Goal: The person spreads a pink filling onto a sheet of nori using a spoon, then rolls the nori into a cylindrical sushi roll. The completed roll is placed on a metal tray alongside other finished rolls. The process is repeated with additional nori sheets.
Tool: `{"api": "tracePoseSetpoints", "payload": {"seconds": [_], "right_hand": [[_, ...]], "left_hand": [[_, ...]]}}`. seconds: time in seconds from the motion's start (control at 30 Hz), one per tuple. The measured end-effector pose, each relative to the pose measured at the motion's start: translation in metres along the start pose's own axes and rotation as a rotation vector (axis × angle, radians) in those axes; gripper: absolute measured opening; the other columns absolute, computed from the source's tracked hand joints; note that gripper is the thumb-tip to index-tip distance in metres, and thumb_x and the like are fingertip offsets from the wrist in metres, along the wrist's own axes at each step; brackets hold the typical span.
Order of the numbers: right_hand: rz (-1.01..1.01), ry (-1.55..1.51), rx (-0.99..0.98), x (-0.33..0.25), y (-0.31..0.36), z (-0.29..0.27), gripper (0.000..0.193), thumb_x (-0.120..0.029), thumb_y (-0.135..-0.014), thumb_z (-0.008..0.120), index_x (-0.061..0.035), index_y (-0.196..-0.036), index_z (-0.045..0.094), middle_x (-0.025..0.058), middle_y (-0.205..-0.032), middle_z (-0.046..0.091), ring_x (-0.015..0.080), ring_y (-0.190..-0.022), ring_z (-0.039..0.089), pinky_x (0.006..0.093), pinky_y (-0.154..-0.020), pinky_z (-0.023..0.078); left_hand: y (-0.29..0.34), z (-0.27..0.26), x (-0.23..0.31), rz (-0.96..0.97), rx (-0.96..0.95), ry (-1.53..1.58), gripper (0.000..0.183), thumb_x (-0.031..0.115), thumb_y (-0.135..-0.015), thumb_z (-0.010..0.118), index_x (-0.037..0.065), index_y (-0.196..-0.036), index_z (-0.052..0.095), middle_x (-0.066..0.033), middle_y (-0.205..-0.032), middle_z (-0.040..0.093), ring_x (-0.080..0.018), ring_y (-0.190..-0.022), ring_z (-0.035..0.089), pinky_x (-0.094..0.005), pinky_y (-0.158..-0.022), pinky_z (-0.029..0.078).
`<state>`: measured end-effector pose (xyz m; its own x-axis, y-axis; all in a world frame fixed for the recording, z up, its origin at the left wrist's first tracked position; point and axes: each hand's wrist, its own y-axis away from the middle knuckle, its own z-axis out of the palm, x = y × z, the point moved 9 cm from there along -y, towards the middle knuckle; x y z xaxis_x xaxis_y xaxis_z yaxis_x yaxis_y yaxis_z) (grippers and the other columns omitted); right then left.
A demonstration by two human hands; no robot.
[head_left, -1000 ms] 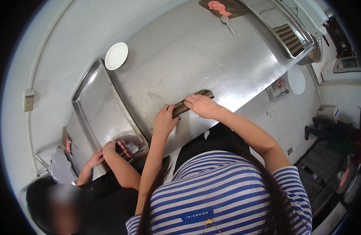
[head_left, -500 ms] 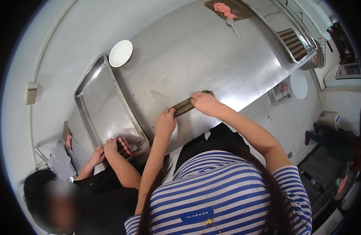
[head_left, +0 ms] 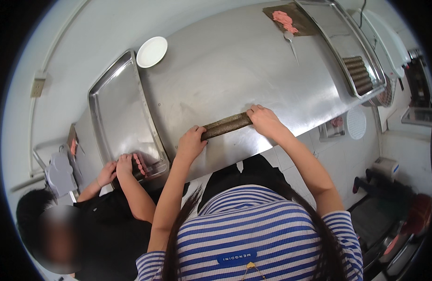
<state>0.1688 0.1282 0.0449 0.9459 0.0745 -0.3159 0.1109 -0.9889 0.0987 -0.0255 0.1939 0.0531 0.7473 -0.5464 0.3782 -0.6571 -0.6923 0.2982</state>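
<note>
A dark greenish-brown sheet, seaweed-like and partly rolled into a long cylinder [head_left: 226,127], lies near the front edge of the steel table [head_left: 211,84]. My left hand [head_left: 192,142] grips its left end with curled fingers. At the opposite end, my right hand [head_left: 266,122] closes around the roll, thumb toward me. Any filling inside is hidden. Farther off to the right, another dark sheet [head_left: 304,19] carries pink paste [head_left: 284,21], with a metal spoon [head_left: 291,42] against it.
Several finished dark rolls [head_left: 358,75] lie in a metal tray [head_left: 326,35] at far right. To the left, a co-worker's hands [head_left: 116,171] work in another tray [head_left: 145,105] beside pink pieces [head_left: 140,165]. A white bowl [head_left: 151,52] stands behind that tray.
My hands have spread slightly apart along the roll, the right one outward to its end. More of the roll's length shows between them. The whole view has shifted a little.
</note>
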Motion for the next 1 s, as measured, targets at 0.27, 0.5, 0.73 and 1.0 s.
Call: {"api": "tracePoseSetpoints", "payload": {"seconds": [0.27, 0.5, 0.73, 1.0], "right_hand": [[-0.189, -0.119, 0.137, -0.036, 0.000, -0.011, 0.027, 0.004, -0.070, 0.058, 0.0023, -0.097, 0.058, 0.0115, -0.096, 0.054, 0.0274, -0.096, 0.055, 0.0368, -0.086, 0.048], [-0.283, -0.161, 0.020, -0.072, -0.018, 0.032, 0.040, -0.005, -0.075, 0.065, 0.0005, -0.113, 0.055, 0.0123, -0.109, 0.053, 0.0278, -0.107, 0.052, 0.0369, -0.090, 0.047], [-0.139, -0.119, -0.005, -0.051, -0.014, 0.030, 0.025, -0.002, -0.073, 0.062, 0.0025, -0.098, 0.059, 0.0148, -0.100, 0.057, 0.0303, -0.101, 0.056, 0.0388, -0.085, 0.050], [-0.018, -0.096, -0.035, -0.017, 0.002, 0.003, 0.041, -0.009, -0.070, 0.073, -0.0015, -0.108, 0.060, 0.0115, -0.106, 0.057, 0.0301, -0.103, 0.056, 0.0391, -0.088, 0.049]], "left_hand": [[0.016, -0.001, -0.016, -0.034, 0.088, 0.081, 0.040, 0.006, -0.070, 0.073, 0.008, -0.107, 0.058, -0.0097, -0.107, 0.058, -0.0316, -0.098, 0.058, -0.0408, -0.084, 0.050], [0.015, 0.001, -0.015, -0.055, 0.094, 0.028, 0.034, 0.005, -0.071, 0.072, 0.007, -0.102, 0.060, -0.0070, -0.104, 0.058, -0.0277, -0.098, 0.059, -0.0392, -0.082, 0.052], [0.017, 0.001, -0.022, -0.075, 0.119, 0.033, 0.028, 0.007, -0.071, 0.072, 0.007, -0.097, 0.063, -0.0073, -0.100, 0.060, -0.0262, -0.099, 0.059, -0.0383, -0.082, 0.052], [0.015, 0.003, -0.021, -0.021, 0.165, 0.046, 0.031, 0.007, -0.068, 0.073, 0.007, -0.097, 0.062, -0.0081, -0.101, 0.059, -0.0272, -0.099, 0.058, -0.0394, -0.082, 0.051]]}}
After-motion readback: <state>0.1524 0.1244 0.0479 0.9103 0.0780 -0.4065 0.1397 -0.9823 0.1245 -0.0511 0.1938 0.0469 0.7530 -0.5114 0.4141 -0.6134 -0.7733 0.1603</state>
